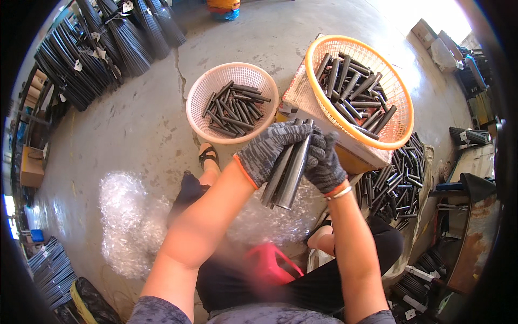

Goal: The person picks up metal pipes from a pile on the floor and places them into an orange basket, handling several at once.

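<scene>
Both my hands wear dark grey knit gloves with orange cuffs. Between them is a small bundle of shiny black tubes [294,171], tilted, with the lower ends pointing toward me. My left hand [268,150] is closed round the bundle from its left side. On the other side, the fingers of my right hand [327,166] are curled against the tubes near their upper ends. Just beyond my hands stands a pale pink basket [193,116] with short black tubes inside. An orange-rimmed basket [309,73], holding more tubes, rests tilted on a cardboard box [360,155] at the right.
Loose black tubes [398,182] lie heaped on the ground beside the box. Crumpled clear plastic wrap [127,227] spreads at my left and under my arms. A pink strapped item [272,264] lies between my legs. Bundled long rods [97,54] stand at the far left.
</scene>
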Demonstrator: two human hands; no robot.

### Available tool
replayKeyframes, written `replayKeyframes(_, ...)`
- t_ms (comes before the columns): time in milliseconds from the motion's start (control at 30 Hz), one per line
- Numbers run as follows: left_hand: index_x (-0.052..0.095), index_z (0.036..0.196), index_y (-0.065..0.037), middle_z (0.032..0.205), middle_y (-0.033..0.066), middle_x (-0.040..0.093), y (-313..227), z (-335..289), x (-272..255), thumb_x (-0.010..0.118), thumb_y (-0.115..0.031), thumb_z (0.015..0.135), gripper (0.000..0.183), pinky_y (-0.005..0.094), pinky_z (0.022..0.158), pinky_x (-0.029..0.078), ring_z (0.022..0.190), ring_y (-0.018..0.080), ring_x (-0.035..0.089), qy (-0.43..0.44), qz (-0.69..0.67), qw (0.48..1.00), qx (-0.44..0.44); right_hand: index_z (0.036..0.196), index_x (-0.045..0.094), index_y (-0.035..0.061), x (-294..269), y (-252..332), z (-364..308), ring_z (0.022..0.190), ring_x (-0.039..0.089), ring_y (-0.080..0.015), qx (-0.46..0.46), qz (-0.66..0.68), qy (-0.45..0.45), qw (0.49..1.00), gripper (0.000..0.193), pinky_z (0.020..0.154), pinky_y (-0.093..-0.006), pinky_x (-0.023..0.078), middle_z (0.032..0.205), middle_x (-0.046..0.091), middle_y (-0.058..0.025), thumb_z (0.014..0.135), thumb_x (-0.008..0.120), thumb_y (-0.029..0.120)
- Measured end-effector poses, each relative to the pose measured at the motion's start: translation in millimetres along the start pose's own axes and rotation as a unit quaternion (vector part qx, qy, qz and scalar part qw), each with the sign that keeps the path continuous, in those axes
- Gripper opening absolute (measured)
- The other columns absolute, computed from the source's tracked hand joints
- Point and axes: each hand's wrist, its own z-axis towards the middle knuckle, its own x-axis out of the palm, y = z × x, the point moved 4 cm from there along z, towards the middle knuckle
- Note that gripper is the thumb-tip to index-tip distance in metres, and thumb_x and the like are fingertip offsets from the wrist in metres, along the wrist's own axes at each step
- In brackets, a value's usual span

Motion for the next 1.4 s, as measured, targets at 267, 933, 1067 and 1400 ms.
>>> replayKeyframes(267,0.053,0.109,0.006,0.099,0.016,0.063,6,2,-6,0.059,-0.016,0.087,0.031,0.0293,0.074,0.054,0.086,0.0218,0.064,-0.032,0.042,0.998,-0.032,0.108,0.059,0.0081,-51,-236,-110,0.086,0.061,-0.0326,0.112,-0.533,-0.019,0.838,0.031,0.077,-0.0409,0.049,0.092,0.063,-0.0144,0.077,0.055,0.008)
replayKeyframes(933,0.057,0.102,0.004,0.092,0.014,0.065,0,2,-5,0.057,-0.019,0.088,0.027,0.0285,0.072,0.054,0.081,0.0192,0.065,0.0,0.098,0.995,-0.014,0.11,0.054,0.0063,-6,-58,-18,0.089,0.058,-0.0149,0.09,0.312,0.011,0.946,0.023,0.078,-0.0292,0.05,0.095,0.06,-0.0052,0.088,0.057,0.012)
replayKeyframes(1067,0.056,0.104,0.003,0.089,0.0121,0.065,9,4,5,0.062,-0.016,0.085,0.027,0.0277,0.072,0.054,0.08,0.019,0.065,0.001,0.059,0.998,-0.033,0.105,0.055,0.0052,-42,-203,-90,0.085,0.06,-0.0327,0.03,-0.256,-0.074,0.963,0.025,0.078,-0.0365,0.049,0.087,0.062,-0.0139,0.081,0.056,0.013)
replayKeyframes(1400,0.056,0.104,0.003,0.091,0.0134,0.065,-11,-6,1,0.061,-0.016,0.086,0.026,0.0299,0.069,0.056,0.079,0.0221,0.066,-0.027,0.064,0.997,-0.012,0.119,0.053,0.0102,-47,-229,-175,0.082,0.058,-0.0164,0.406,-0.217,-0.224,0.859,0.032,0.064,-0.0268,0.046,0.11,0.059,-0.0083,0.091,0.049,0.024)
